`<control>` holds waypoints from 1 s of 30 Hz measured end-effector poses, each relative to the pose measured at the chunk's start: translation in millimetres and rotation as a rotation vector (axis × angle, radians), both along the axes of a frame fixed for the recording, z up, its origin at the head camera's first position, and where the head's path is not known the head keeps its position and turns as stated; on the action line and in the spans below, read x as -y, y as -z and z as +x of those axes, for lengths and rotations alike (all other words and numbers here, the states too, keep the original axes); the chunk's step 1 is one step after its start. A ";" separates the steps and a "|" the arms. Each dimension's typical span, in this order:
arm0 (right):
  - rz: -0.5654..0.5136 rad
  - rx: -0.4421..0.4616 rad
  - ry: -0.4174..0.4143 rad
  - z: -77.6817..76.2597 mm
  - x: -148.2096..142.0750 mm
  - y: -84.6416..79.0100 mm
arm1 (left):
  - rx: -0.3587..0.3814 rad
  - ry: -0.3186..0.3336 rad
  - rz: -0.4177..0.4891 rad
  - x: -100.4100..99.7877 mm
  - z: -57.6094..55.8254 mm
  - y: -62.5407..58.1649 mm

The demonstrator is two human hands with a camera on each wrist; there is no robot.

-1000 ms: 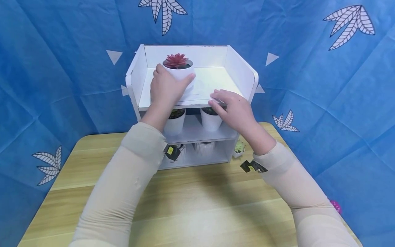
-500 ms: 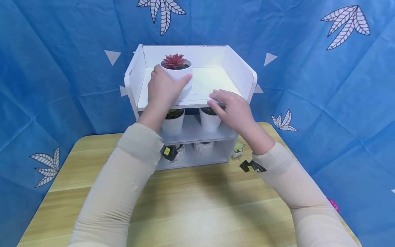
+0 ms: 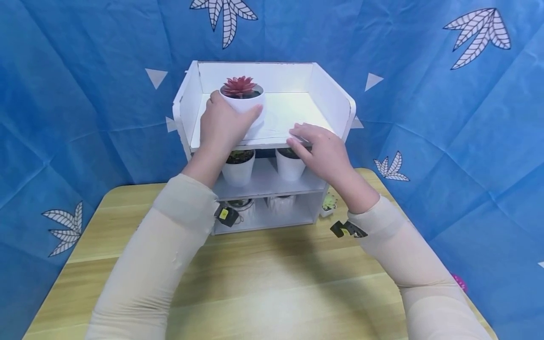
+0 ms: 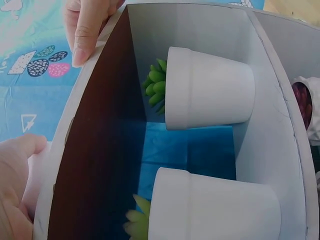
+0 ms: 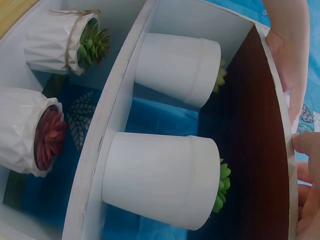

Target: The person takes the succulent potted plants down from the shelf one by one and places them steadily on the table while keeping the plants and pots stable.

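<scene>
My left hand point(image 3: 221, 120) grips a white round pot with a red succulent point(image 3: 242, 94) from its near left side, thumb along its front. The pot is upright on the left half of the top board of a white wooden shelf point(image 3: 293, 106). My right hand point(image 3: 323, 146) rests at the front edge of that board, fingers relaxed on top and thumb at the edge. Under the board, the left wrist view shows two plain white pots with green succulents, one a far pot point(image 4: 210, 90) and one a near pot point(image 4: 215, 210), on the middle level.
On the bottom level are a faceted white pot with a red succulent point(image 5: 20, 130) and a twine-tied white pot point(image 5: 50, 40). A small potted plant point(image 3: 328, 203) stands right of the shelf on the wooden table point(image 3: 272, 283). Blue patterned cloth point(image 3: 85, 94) hangs behind.
My left hand has shifted the red succulent's pot slightly to the left and toward me, with my left forearm swinging left too. The right hand has stayed at the board's edge.
</scene>
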State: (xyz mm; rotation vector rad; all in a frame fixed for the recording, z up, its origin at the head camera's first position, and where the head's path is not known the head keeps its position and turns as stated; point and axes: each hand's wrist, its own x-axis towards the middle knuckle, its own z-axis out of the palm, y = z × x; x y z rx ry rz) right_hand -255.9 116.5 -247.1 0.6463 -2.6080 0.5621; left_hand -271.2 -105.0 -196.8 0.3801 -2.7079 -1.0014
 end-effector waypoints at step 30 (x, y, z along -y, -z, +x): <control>-0.006 0.006 -0.001 3.1 -0.8 -1.3 | -0.059 0.112 0.031 15.9 36.2 2.6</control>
